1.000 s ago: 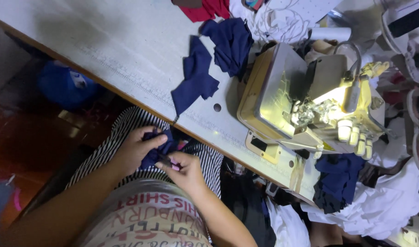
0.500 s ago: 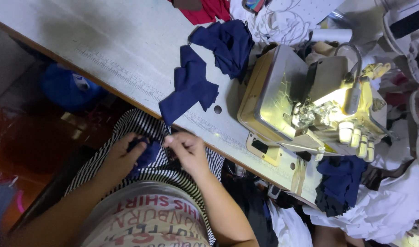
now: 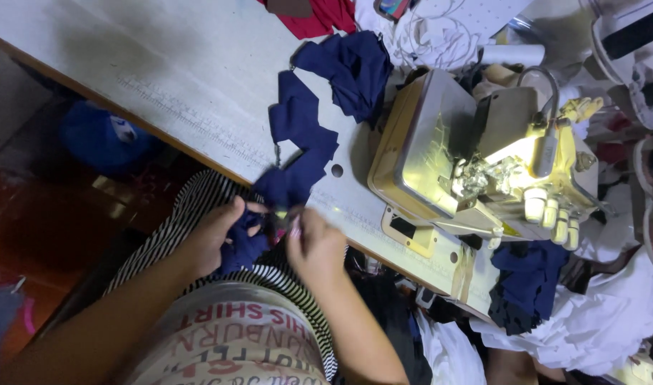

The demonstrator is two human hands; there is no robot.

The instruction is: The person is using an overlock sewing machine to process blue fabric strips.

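Note:
My left hand (image 3: 213,237) and my right hand (image 3: 314,244) both grip a navy blue fabric piece (image 3: 298,146) at the near edge of the grey sewing table (image 3: 162,64), above my striped lap. The fabric runs as a chain of joined pieces up the table to a navy heap (image 3: 355,68) near the back. The part between my hands is bunched and blurred. A cream overlock sewing machine (image 3: 476,160) with a lit needle area stands to the right of my hands.
Red cloth (image 3: 319,18) and white cloth (image 3: 419,36) lie at the table's back. More navy pieces (image 3: 529,285) hang off the table at the right over white fabric (image 3: 611,321). A blue bundle (image 3: 101,139) sits on the floor at left.
Both hands have risen from my lap to the table edge, bringing the fabric's end with them. The fabric chain has stretched out straighter along the table.

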